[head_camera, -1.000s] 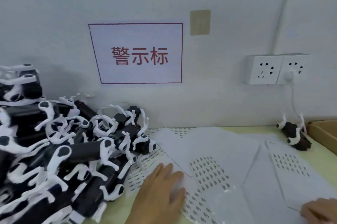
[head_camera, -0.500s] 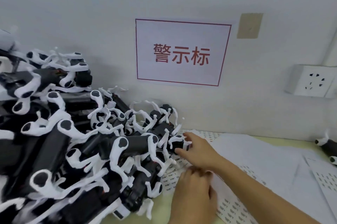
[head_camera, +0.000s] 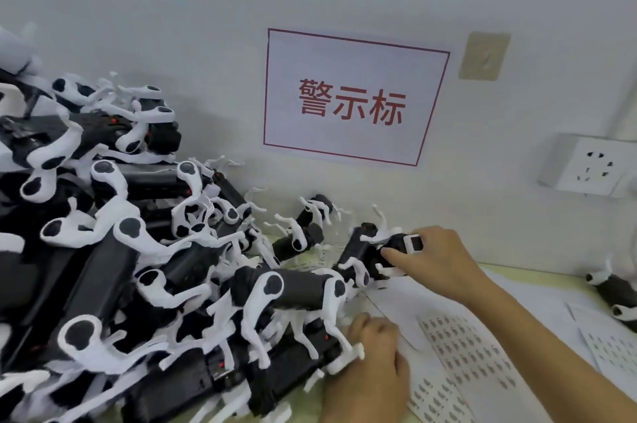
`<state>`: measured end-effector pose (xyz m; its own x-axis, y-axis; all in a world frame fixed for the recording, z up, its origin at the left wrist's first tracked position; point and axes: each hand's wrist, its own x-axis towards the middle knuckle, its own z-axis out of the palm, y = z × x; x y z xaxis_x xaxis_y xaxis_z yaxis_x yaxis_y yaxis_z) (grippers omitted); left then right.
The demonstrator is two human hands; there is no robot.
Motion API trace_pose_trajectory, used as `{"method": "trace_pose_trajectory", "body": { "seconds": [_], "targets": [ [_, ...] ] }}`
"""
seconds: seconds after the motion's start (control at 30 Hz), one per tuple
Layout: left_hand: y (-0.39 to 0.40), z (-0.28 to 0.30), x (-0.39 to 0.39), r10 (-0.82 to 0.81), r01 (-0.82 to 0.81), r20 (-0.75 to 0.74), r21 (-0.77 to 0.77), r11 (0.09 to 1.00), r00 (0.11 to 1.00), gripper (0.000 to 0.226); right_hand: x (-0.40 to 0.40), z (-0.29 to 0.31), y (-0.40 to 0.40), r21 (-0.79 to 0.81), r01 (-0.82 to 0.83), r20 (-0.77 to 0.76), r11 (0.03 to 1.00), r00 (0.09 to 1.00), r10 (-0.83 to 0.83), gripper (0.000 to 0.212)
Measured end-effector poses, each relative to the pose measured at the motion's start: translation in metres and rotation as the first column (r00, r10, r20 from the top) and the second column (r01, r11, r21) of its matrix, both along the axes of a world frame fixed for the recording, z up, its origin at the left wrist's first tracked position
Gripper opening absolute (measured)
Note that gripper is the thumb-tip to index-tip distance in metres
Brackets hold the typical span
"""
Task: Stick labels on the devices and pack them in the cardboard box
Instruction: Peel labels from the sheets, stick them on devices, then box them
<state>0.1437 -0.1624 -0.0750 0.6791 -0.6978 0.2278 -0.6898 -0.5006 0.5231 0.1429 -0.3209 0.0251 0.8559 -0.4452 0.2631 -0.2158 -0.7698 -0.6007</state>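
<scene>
Behind, heaped devices (head_camera: 113, 250) crowd both hands.

- The right hand (head_camera: 437, 260) grips a black-and-white robot-dog device (head_camera: 370, 252) at the edge of the pile of devices (head_camera: 113, 267).
- The left hand (head_camera: 370, 371) rests on the table against the pile, beside a label sheet (head_camera: 472, 353).
- A red-lettered sign (head_camera: 355, 97) and a wall socket (head_camera: 586, 164) are on the wall.
</scene>
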Motion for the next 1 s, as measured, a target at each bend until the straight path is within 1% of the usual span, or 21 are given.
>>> {"method": "trace_pose_trajectory", "body": {
  "seconds": [0.1, 0.2, 0.23, 0.3, 0.33, 0.4, 0.47, 0.5, 0.53, 0.57, 0.63, 0.67, 0.7, 0.77, 0.8, 0.87, 0.9, 1.0],
  "targets": [
    [0.002, 0.002, -0.003, 0.012, -0.015, -0.042, -0.061, 0.998, 0.999, 0.030, -0.030, 0.001, -0.009, -0.198, 0.140, 0.055, 0.970, 0.990, -0.131, 0.041],
    [0.004, 0.003, -0.006, 0.059, -0.077, -0.136, -0.131, 0.988, 0.989, 0.039, -0.056, -0.005, -0.009, -0.387, 0.227, 0.090, 0.894, 0.974, -0.209, 0.031],
    [0.004, 0.002, -0.007, 0.048, -0.073, -0.169, -0.147, 0.986, 0.985, 0.043, -0.064, -0.008, -0.007, -0.430, 0.245, 0.108, 0.869, 0.970, -0.219, 0.026],
    [0.003, 0.003, -0.009, 0.026, -0.062, -0.221, -0.161, 0.985, 0.975, 0.050, -0.076, -0.013, -0.005, -0.525, 0.226, 0.140, 0.820, 0.974, -0.179, 0.019],
    [0.002, 0.004, -0.008, 0.022, -0.062, -0.237, -0.164, 0.985, 0.971, 0.053, -0.080, -0.015, -0.004, -0.576, 0.182, 0.138, 0.797, 0.983, -0.125, 0.024],
    [0.003, 0.004, -0.007, 0.027, -0.070, -0.253, -0.162, 0.984, 0.967, 0.053, -0.084, -0.018, -0.001, -0.663, 0.066, 0.123, 0.745, 0.992, 0.021, 0.047],
    [0.001, 0.004, -0.007, 0.031, -0.071, -0.250, -0.151, 0.986, 0.968, 0.053, -0.083, -0.019, -0.001, -0.714, 0.055, 0.157, 0.698, 0.984, 0.084, 0.062],
    [0.001, 0.004, -0.007, 0.032, -0.070, -0.242, -0.146, 0.987, 0.970, 0.053, -0.082, -0.020, 0.000, -0.696, 0.086, 0.189, 0.713, 0.980, 0.066, 0.063],
    [0.001, 0.004, -0.007, 0.034, -0.068, -0.234, -0.138, 0.988, 0.972, 0.053, -0.080, -0.020, -0.001, -0.641, 0.134, 0.231, 0.756, 0.973, 0.024, 0.060],
    [0.001, 0.005, -0.008, 0.035, -0.066, -0.222, -0.133, 0.989, 0.974, 0.051, -0.078, -0.020, -0.002, -0.545, 0.187, 0.280, 0.817, 0.960, -0.033, 0.053],
    [0.002, 0.007, -0.010, 0.033, -0.061, -0.201, -0.138, 0.989, 0.979, 0.048, -0.077, -0.021, -0.005, -0.293, 0.277, 0.366, 0.915, 0.917, -0.161, 0.028],
    [0.003, 0.008, -0.010, 0.030, -0.058, -0.196, -0.142, 0.988, 0.980, 0.048, -0.078, -0.021, -0.007, -0.172, 0.307, 0.404, 0.936, 0.889, -0.217, 0.018],
    [0.003, 0.008, -0.010, 0.025, -0.053, -0.191, -0.145, 0.988, 0.981, 0.048, -0.078, -0.020, -0.008, -0.073, 0.329, 0.445, 0.942, 0.856, -0.264, 0.013],
    [0.005, 0.010, -0.009, 0.005, -0.032, -0.165, -0.160, 0.987, 0.986, 0.049, -0.082, -0.017, -0.007, 0.079, 0.321, 0.510, 0.944, 0.801, -0.314, 0.012],
    [0.005, 0.011, -0.009, -0.013, -0.012, -0.142, -0.173, 0.985, 0.990, 0.049, -0.084, -0.015, -0.006, 0.125, 0.300, 0.528, 0.946, 0.787, -0.319, 0.013],
    [0.004, 0.014, -0.011, -0.070, 0.049, -0.097, -0.212, 0.976, 0.993, 0.048, -0.087, -0.010, -0.004, 0.142, 0.270, 0.533, 0.952, 0.790, -0.304, 0.012],
    [0.003, 0.017, -0.012, -0.105, 0.082, -0.084, -0.242, 0.967, 0.991, 0.049, -0.090, -0.005, -0.003, 0.110, 0.261, 0.529, 0.959, 0.802, -0.279, 0.012],
    [-0.003, 0.029, -0.023, -0.209, 0.164, -0.085, -0.373, 0.913, 0.974, 0.061, -0.098, 0.012, 0.001, -0.079, 0.171, 0.499, 0.982, 0.860, -0.110, 0.017]
  ]
}}
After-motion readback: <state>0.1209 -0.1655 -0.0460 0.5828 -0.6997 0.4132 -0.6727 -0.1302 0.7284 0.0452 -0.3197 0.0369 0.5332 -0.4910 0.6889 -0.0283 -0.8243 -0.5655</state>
